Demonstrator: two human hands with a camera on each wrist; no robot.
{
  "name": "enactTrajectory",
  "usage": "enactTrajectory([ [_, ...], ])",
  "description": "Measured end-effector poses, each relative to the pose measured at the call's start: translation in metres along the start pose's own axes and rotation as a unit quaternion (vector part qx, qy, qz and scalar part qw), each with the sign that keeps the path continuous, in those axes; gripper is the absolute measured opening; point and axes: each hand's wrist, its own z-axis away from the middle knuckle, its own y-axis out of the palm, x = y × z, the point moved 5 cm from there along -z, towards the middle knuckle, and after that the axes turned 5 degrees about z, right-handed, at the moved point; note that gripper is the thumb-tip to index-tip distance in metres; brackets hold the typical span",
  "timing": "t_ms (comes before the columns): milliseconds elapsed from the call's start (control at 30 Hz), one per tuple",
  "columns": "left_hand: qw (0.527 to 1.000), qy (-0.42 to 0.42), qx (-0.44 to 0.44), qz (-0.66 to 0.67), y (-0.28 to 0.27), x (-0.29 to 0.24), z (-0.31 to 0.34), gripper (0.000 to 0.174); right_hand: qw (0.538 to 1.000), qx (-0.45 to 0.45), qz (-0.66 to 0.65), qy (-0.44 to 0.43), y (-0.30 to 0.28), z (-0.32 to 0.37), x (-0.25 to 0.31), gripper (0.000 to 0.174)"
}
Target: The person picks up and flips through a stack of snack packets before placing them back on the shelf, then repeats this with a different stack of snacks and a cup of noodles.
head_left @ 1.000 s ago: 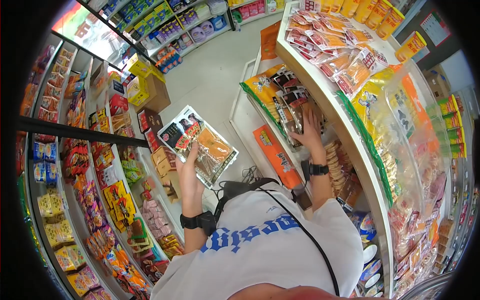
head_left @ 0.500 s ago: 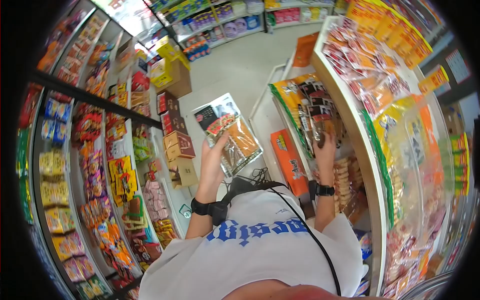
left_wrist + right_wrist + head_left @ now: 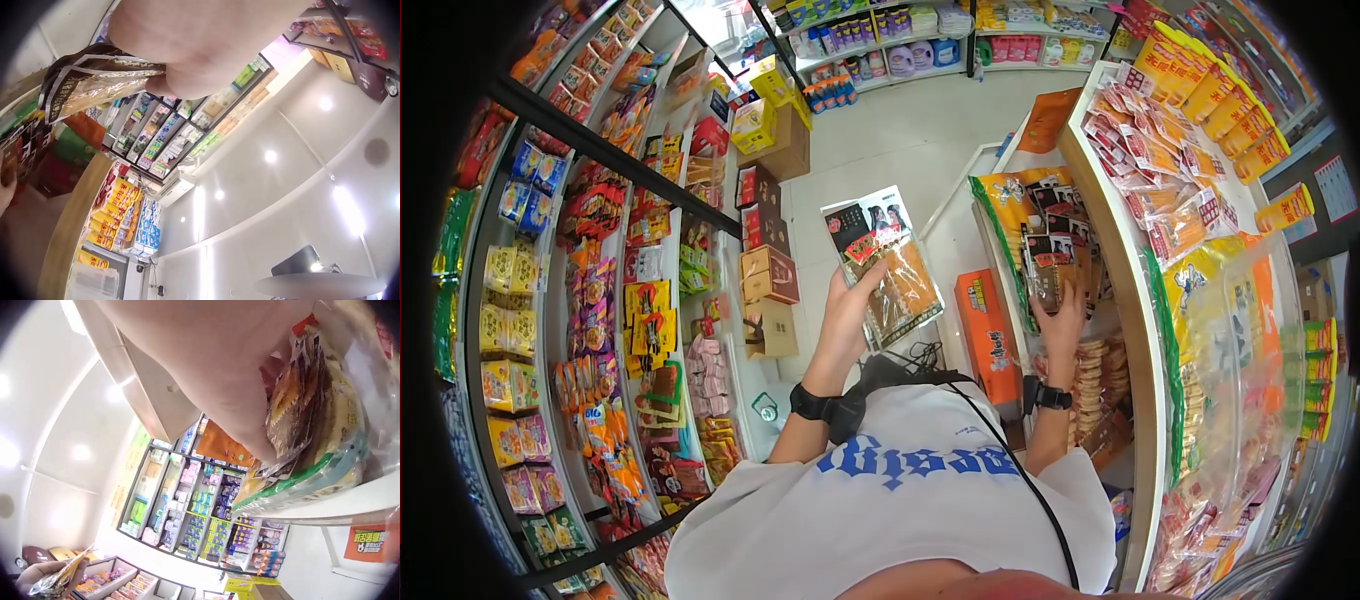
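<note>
Clamping a pack (image 3: 907, 280) above the floor (image 3: 870, 130) is the left hand (image 3: 850, 312); the right hand (image 3: 1061, 325) is gripping packets (image 3: 1052, 262) below the counter (image 3: 1131, 290), which, seemingly slick, could be sliding apart under a tug.

Head view, as I see it: left grip (image 3: 850, 300) has its fingers hidden behind the flat packet (image 3: 908, 275), lower-edge lettering too small to read. Right wrist view: right grip (image 3: 212, 372) cut off by top edge.
</note>
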Motion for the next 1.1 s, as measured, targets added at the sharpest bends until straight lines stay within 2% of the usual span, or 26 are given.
enactTrajectory([
  [100, 1.0, -0.013, -0.003, 0.005, 0.0, 0.001, 0.001, 0.04, 0.999, 0.003, -0.016, -0.043, 0.009, 0.006, -0.005, 0.069],
  [200, 1.0, -0.012, -0.002, 0.006, -0.003, 0.003, -0.001, 0.039, 0.996, 0.054, -0.072, 0.008, 0.013, 0.005, -0.001, 0.069],
  [400, 1.0, 0.003, 0.005, -0.003, -0.004, 0.0, 0.001, 0.036, 0.968, 0.044, -0.238, 0.073, -0.01, -0.003, 0.017, 0.064],
  [500, 1.0, -0.003, -0.009, -0.006, -0.003, -0.001, 0.002, 0.039, 0.921, 0.063, -0.383, 0.045, -0.059, -0.015, 0.07, 0.063],
  [633, 1.0, 0.015, 0.009, -0.015, 0.012, 0.001, 0.004, 0.033, 0.88, 0.08, -0.459, -0.097, -0.112, -0.003, 0.164, 0.066],
  [700, 0.999, 0.031, 0.03, -0.008, 0.02, 0.001, 0.005, 0.036, 0.841, 0.159, -0.482, -0.188, -0.112, 0.011, 0.195, 0.07],
  [800, 0.993, 0.007, 0.09, 0.078, 0.027, -0.002, 0.01, 0.043, 0.844, 0.195, -0.361, -0.346, -0.115, 0.024, 0.228, 0.068],
  [833, 0.992, 0.059, 0.097, 0.057, 0.024, 0.0, 0.009, 0.049, 0.845, 0.192, -0.356, -0.351, -0.111, 0.026, 0.232, 0.066],
  [967, 0.994, 0.084, 0.064, -0.019, 0.02, -0.007, 0.01, 0.04, 0.84, 0.171, -0.361, -0.368, -0.121, 0.023, 0.235, 0.058],
  [1033, 0.998, 0.063, 0.017, -0.022, 0.008, -0.002, 0.006, 0.038, 0.833, 0.169, -0.403, -0.339, -0.109, 0.016, 0.218, 0.053],
  [1100, 0.999, 0.048, -0.004, -0.018, 0.001, 0.003, 0.003, 0.04, 0.875, 0.119, -0.391, -0.261, -0.089, -0.01, 0.182, 0.055],
])
